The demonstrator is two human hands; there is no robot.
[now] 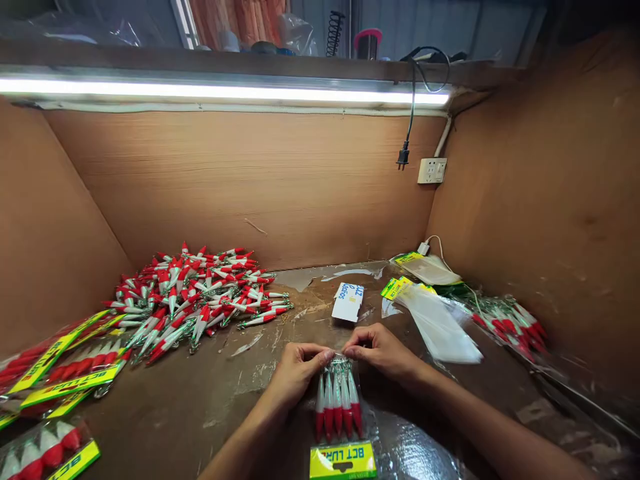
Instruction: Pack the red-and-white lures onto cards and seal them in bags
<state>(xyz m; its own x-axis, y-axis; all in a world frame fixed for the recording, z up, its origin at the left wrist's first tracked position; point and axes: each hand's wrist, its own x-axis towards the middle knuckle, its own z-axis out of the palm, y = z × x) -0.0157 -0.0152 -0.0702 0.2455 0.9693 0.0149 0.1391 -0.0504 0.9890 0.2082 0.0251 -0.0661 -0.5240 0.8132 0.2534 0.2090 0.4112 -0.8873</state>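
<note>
In front of me lies a clear plastic bag of red-and-white fishing lures [339, 402], its yellow "BCT LURE" header card [343, 460] toward me. The lures sit side by side, red ends near the card and wire hooks at the far end. My left hand [301, 371] pinches the bag's far edge at its left corner, thumb against fingers. Opposite it, my right hand [377, 347] pinches the same edge on the right. Just beyond the hands is a white card [349, 302] with blue handwriting.
Loose lures [195, 297] are heaped at the back left. Packed lure bags [65, 380] lie at the left edge. Flat clear bags [440, 320] rest at right, beside more lures [515, 327]. A black plug [403, 155] hangs near the wall socket [431, 171].
</note>
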